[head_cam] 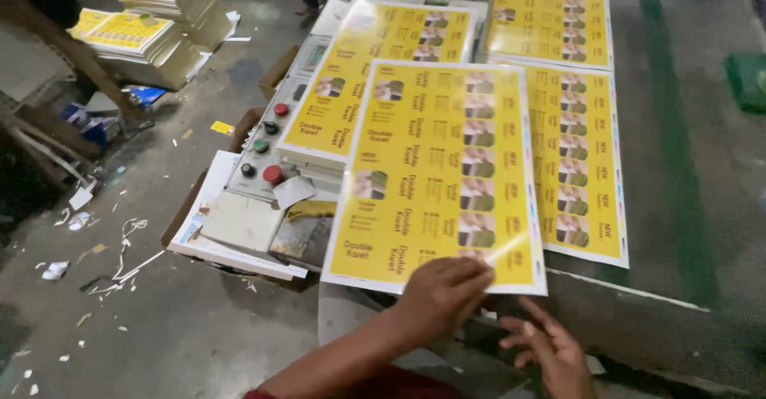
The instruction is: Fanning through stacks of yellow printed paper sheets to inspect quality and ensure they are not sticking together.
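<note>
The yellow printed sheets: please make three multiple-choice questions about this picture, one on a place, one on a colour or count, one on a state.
1. Where do the stacked yellow prints lie?
A. floor, upper left
B. on the control panel
C. under the right hand

2. How many red buttons has the control panel?
A. none
B. two
C. five

3. How is the left hand?
A. on the front sheet's near edge
B. on a button
C. in a fist

A: the stacks sit on the floor.
B: panel shows two.
A: left hand presses the front sheet; right hand hovers open.
</note>
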